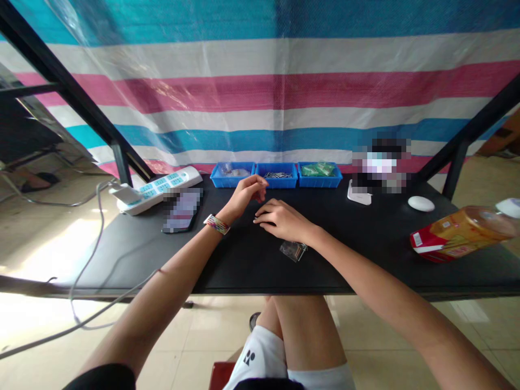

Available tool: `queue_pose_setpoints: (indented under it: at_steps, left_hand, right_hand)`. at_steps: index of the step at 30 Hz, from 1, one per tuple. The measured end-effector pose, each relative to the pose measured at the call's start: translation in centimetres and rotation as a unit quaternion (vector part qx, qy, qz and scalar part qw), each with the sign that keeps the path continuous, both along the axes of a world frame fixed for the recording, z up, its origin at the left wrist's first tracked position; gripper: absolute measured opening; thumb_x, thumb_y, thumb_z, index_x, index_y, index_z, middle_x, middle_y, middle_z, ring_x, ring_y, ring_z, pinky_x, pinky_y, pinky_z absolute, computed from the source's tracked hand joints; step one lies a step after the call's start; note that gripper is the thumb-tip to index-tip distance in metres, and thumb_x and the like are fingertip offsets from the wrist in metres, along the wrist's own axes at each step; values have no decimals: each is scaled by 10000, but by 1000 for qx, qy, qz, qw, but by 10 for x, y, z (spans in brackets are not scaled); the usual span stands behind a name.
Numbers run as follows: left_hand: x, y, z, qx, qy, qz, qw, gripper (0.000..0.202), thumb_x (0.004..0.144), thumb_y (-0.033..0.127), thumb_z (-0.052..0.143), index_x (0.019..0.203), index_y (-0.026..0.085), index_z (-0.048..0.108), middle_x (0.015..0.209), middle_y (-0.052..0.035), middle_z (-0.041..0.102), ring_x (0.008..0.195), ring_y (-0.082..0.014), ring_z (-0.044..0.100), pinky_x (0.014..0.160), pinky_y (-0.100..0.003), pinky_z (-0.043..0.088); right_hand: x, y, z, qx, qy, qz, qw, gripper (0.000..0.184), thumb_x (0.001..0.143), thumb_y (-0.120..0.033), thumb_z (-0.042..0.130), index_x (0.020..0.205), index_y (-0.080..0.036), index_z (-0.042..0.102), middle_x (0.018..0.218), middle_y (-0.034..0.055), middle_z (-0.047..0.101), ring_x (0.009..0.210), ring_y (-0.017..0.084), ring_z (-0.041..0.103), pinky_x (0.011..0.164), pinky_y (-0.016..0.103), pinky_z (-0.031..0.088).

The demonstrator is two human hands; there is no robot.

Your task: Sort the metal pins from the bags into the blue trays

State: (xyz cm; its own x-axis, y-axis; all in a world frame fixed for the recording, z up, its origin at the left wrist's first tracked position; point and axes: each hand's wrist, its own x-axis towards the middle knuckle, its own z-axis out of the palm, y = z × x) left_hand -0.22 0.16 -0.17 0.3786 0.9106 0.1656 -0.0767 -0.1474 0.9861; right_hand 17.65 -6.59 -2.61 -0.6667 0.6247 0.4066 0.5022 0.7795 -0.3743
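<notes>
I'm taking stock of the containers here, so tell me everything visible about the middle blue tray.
The middle blue tray is open-topped, roughly rectangular and plastic-looking. It stands upright at the back of the black table, between the left tray and right tray, holding thin, silvery, metal-looking pieces. The left hand hides its near left corner; contact is unclear.

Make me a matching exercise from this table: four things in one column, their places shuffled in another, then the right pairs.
1. small clear plastic packet
2. green plastic packets
3. thin silvery metal pieces
4. multicoloured patterned wristband

A. in the middle blue plastic tray
B. on the wrist of the left hand
C. on the black tabletop, near the right hand
D. in the right blue plastic tray

Pairs: 1-C, 2-D, 3-A, 4-B
</notes>
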Motion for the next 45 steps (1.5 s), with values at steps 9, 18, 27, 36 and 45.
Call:
queue_pose_setpoints:
  at_steps: [9, 18, 27, 36, 45]
  left_hand:
    - [1, 2, -3, 0, 25, -7, 1000, 243, 792, 368, 751, 875, 157, 664, 695, 0, 624, 598, -130, 617, 565, -239, 472]
    - [0, 4, -6, 0, 57, -34, 998, 242, 828, 387, 712, 886, 154, 679, 710, -23, 667, 611, -146, 644, 576, -246, 498]
    - [2, 3, -7, -18, 81, -72, 994, 343, 845, 473, 768, 778, 162, 642, 663, -21, 629, 601, -144, 634, 579, -243, 496]
    - [3, -1, -3, 32, 72, -47, 996, 317, 818, 434, 826, 865, 161, 671, 697, 0, 641, 613, -116, 619, 585, -224, 487]
    - [2, 0, -4, -19, 56, -53, 997, 335, 873, 486, 745, 864, 165, 650, 721, -19, 655, 600, -129, 638, 553, -227, 476]
  right_hand:
    - [11, 4, 1, 5, -12, -104, 995, 334, 891, 49, 615, 1025, -177, 821, 1016, 92, 718, 1000, 232, 668, 965, 360, 534]
    - [15, 23, -4, -197, 380, -137, 894, 68, 849, -259, 772, 865, -195, 758, 859, 47, 761, 777, 221, 765, 775, 354, 632]
    - [20, 27, 3, -233, 475, -160, 833, 378, 721, -520, 902, 821, -200, 727, 775, 50, 760, 711, 239, 764, 699, 382, 662]
    - [21, 26, 2, -335, 507, -166, 777, 335, 734, -452, 869, 846, -203, 674, 778, -1, 705, 632, 147, 704, 595, 278, 643]
    - [20, 25, 3, -301, 520, -149, 785, 295, 710, -364, 866, 813, -206, 639, 760, -17, 668, 673, 154, 700, 637, 298, 660]
